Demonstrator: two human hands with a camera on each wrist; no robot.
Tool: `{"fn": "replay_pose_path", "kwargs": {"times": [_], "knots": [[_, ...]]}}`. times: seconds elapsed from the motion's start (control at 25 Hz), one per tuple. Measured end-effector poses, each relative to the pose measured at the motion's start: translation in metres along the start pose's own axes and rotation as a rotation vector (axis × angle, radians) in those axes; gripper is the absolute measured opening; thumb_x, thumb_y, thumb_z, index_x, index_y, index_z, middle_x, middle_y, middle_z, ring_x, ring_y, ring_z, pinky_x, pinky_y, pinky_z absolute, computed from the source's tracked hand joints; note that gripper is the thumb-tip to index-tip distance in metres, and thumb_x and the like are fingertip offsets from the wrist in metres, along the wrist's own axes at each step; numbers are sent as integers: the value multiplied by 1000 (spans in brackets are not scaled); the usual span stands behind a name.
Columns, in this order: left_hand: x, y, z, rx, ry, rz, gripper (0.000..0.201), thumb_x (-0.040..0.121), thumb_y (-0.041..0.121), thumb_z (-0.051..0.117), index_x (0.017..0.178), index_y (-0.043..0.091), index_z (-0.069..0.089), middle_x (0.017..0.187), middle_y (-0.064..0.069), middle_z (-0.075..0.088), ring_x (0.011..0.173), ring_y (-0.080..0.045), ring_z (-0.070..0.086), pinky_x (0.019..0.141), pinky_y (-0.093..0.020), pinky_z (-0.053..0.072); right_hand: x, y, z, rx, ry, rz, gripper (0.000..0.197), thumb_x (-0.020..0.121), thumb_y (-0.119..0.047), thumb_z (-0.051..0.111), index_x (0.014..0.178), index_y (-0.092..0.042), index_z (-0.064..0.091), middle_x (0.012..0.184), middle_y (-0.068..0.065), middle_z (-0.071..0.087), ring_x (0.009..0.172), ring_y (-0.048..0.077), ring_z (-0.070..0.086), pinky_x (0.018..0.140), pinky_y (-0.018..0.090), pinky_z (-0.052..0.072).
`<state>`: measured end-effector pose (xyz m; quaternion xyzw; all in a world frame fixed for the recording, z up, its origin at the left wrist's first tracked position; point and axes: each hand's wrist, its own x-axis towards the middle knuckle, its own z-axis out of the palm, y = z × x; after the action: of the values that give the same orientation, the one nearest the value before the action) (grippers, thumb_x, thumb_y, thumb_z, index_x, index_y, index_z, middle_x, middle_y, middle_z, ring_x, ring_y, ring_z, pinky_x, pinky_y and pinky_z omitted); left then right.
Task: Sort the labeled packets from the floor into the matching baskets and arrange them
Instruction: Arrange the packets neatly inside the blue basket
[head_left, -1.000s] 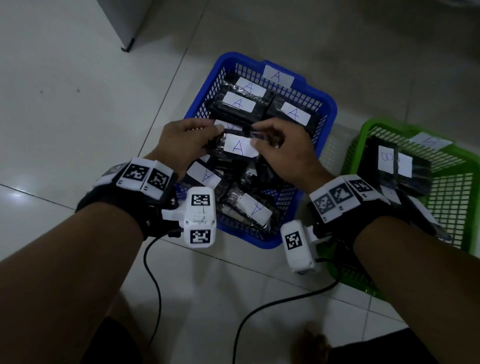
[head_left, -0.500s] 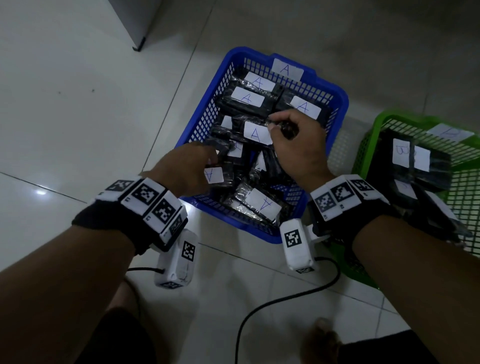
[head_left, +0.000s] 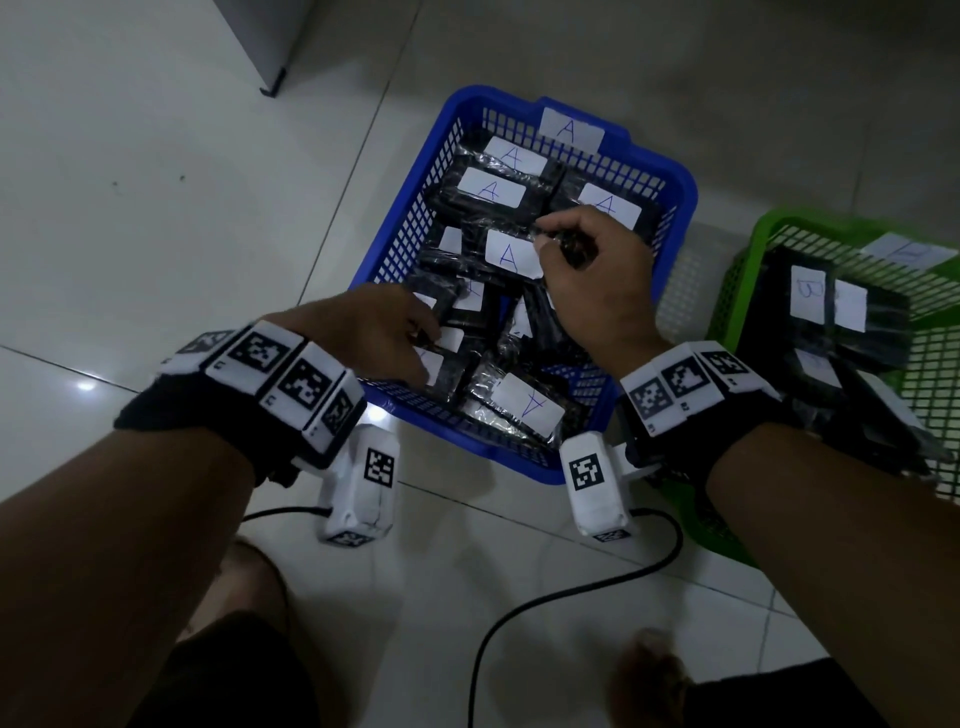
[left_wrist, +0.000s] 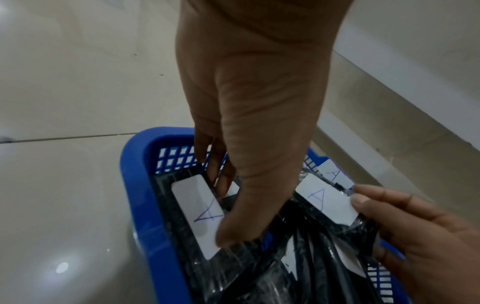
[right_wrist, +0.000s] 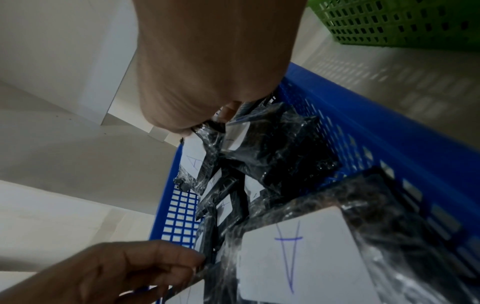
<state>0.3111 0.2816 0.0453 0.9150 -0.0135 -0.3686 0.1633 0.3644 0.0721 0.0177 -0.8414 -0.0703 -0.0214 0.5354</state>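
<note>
The blue basket (head_left: 670, 187) holds black plastic-wrapped packets with white "A" labels. Right hand (head_left: 592, 280) pinches the middle packet (head_left: 511, 254); left hand (head_left: 374, 332) grips a near-corner packet (left_wrist: 197, 214). Beside it, the green basket (head_left: 748, 244) holds "B" packets (head_left: 810, 296).

Black A-labelled packets (head_left: 511, 254) fill blue basket (head_left: 680, 202).

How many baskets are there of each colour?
Blue plastic mesh basket: 1
Green plastic mesh basket: 1
Total: 2 baskets
</note>
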Motion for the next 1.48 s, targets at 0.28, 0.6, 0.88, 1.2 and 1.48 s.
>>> {"fn": "replay_pose_path", "kwargs": {"times": [0.28, 0.6, 0.88, 1.2, 1.48], "knots": [[28, 14, 16, -48, 462, -115, 30, 81, 25, 71, 101, 3, 68, 100, -18, 68, 93, -37, 65, 79, -43, 56, -4, 11, -13, -90, 84, 2, 13, 88, -19, 64, 97, -13, 71, 92, -1, 70, 84, 7, 65, 77, 20, 54], [24, 25, 16, -59, 595, -156, 22, 86, 14, 59, 102, -1, 64, 100, -25, 66, 91, -45, 63, 72, -42, 51, -5, 15, -23, -139, 110, 73, 13, 89, -14, 61, 97, -15, 72, 91, 0, 69, 81, 5, 62, 72, 12, 49], [1, -6, -4, -464, 655, -111, 21, 77, 17, 72, 97, 13, 66, 88, 2, 65, 79, -12, 61, 72, -16, 45, -1, 5, 1, 25, 171, 107, 13, 89, -15, 62, 97, -14, 72, 90, 0, 70, 82, 6, 65, 75, 19, 53], [-3, -7, 26, -290, 425, 214, 20, 71, 11, 78, 87, 16, 67, 83, 8, 67, 71, -1, 59, 70, -14, 49, 3, 4, 3, 39, 214, 74, 13, 88, -13, 60, 94, -12, 71, 92, 4, 70, 86, 10, 65, 79, 21, 54], [2, -6, 18, -450, 524, 74, 16, 91, 28, 64, 102, 18, 67, 94, 4, 71, 85, -13, 66, 78, -26, 51, 3, 4, -4, 52, 241, 81, 12, 88, -14, 61, 93, -13, 71, 94, 3, 70, 86, 8, 65, 80, 21, 54]]}}
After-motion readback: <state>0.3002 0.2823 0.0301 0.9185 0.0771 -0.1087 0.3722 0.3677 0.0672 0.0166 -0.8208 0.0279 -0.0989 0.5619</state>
